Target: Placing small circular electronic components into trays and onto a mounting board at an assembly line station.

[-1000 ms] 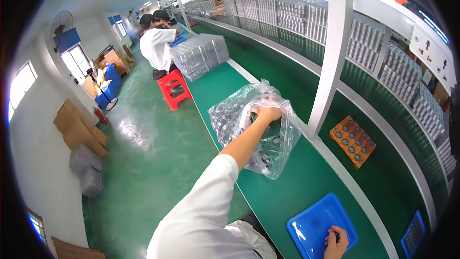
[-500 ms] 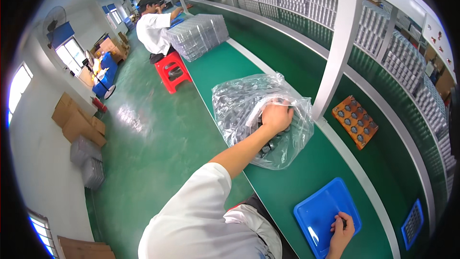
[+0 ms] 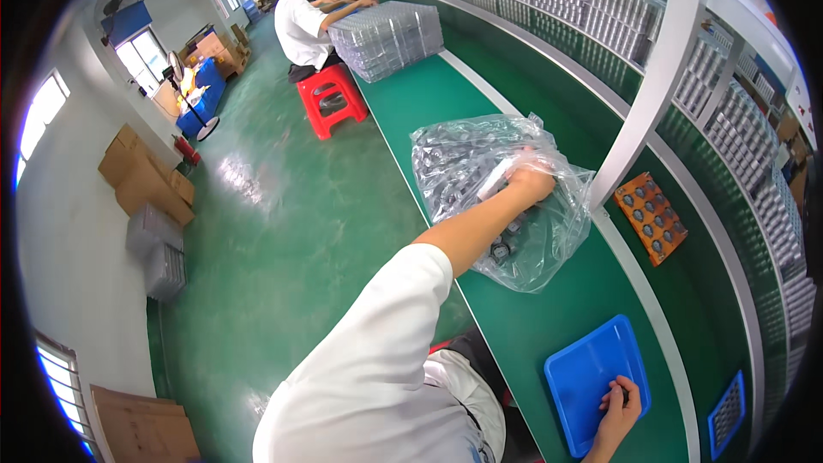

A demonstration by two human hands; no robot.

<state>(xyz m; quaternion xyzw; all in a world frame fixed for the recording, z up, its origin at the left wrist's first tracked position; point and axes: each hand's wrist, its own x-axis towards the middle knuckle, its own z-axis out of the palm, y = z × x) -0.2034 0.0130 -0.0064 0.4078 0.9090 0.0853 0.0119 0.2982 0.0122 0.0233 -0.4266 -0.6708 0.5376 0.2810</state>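
Note:
My left hand [image 3: 533,180] reaches into the mouth of a large clear plastic bag [image 3: 553,249] lying on the green bench. Its fingers are hidden by the film and the bag's contents. Inside the bag are many small dark and grey parts [image 3: 501,250], some round-faced like small gauges; their exact kind is unclear. My right hand [image 3: 621,411] hovers over the near side of a shallow blue tray [image 3: 583,356], fingers loosely curled and apart, with nothing visible between them.
An orange tray of round dark parts [image 3: 651,216] and a blue grid tray [image 3: 729,416] lie on the lower strip to the right. A white post [image 3: 651,77] rises beside the bag. Ahead, stacked clear trays [image 3: 386,39] stand near a seated co-worker [image 3: 302,26] on a red stool [image 3: 330,99].
The view has shifted, so the bench sits farther right in it. My left hand stays in the bag and has sunk deeper under the film. The co-worker's arms now extend forward.

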